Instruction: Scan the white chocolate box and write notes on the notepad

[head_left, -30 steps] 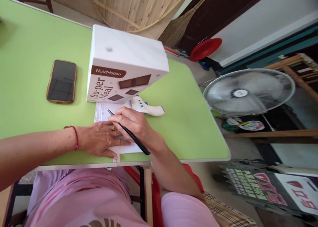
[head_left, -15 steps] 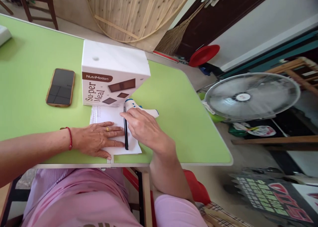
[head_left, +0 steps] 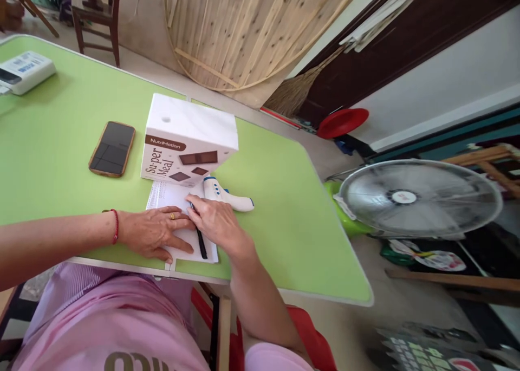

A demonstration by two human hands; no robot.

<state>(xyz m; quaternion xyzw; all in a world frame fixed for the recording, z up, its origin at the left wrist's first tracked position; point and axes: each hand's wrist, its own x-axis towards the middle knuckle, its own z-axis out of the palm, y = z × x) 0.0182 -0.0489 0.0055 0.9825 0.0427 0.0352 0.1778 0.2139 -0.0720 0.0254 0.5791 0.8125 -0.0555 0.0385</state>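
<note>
In pink shirt [head_left: 109, 327] at near edge of green table [head_left: 276, 235]. Pressing white paper [head_left: 174, 193] down w/ L hand [head_left: 152, 233], laid flat w/ fingers spread, gripping nothing. Pinching slim black pen-like tool [head_left: 201, 243] w/ R hand [head_left: 215, 219], btwn thumb & fingers nr its far end, over same paper & just beside L hand. Can't tell if touching paper w/ tip. Have white gun-shaped device [head_left: 239, 202] w/ blue trim just past R hand, lying on table w/ handle to R. Next, see white "NutriMotion" box [head_left: 187, 119] standing at far edge of paper, then dark-screened phone [head_left: 112, 149] flat to L of box, apart from both hands. Farther L on same table, see white unit [head_left: 32, 70] w/ dark panel. Off table to R, see fan [head_left: 420, 197] w/ wire cage & round red item [head_left: 343, 123]. In bkgd, see round wooden board [head_left: 252, 30], straw broom [head_left: 303, 86] & dark chair [head_left: 101, 16] at far L.
</note>
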